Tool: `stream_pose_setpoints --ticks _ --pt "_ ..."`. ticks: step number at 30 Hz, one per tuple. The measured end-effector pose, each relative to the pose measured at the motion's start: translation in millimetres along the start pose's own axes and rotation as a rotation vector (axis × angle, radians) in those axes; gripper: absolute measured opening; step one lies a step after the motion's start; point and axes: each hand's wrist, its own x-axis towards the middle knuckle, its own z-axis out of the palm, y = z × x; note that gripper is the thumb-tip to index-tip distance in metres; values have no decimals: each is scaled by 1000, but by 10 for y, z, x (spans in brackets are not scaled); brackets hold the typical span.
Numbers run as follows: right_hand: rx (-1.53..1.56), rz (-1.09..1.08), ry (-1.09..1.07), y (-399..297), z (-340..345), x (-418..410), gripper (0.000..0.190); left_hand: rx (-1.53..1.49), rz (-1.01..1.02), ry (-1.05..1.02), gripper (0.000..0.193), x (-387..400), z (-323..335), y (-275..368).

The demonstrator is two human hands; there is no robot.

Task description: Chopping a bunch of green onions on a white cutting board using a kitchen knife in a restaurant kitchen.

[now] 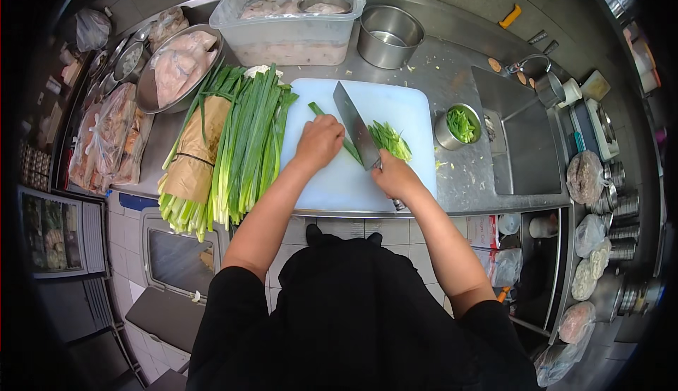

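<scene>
My right hand (396, 175) grips the handle of a cleaver (356, 129), whose broad blade points away from me across a white cutting board (418, 105). Under the curled fingers of my left hand (319, 142) lies a green scallion stalk (350, 151), pressed to the board, its lower end beside the blade. Right of the blade sits a pile of sliced scallion (389, 139). More cut scallion fills a small steel cup (450, 138) just off the board's right side. A loose bunch of scallions (254, 131) lies at the board's left, beside another bunch in brown paper (198, 142).
Behind the board stand a plastic tub of pale meat (288, 44) and a steel pot (391, 46). A steel bowl (183, 102) with raw meat and bagged meat (108, 136) are at left. A sink (532, 152) is at right; the counter's front edge runs before me.
</scene>
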Motion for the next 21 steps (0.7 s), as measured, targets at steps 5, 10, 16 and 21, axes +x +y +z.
stream_pose_setpoints --ticks 5,10,16,21 --pt "7 12 -95 -211 -281 46 31 130 -30 -108 12 -27 -48 -27" --pt "-72 27 -178 -218 -185 -77 27 140 -44 -133 13 -11 -51 22" --pt "14 -73 -32 -38 -156 227 32 107 -27 -149 13 -14 -2 36" --pt "-78 -9 -101 -84 -55 44 36 104 -20 -130 13 -7 31 58"
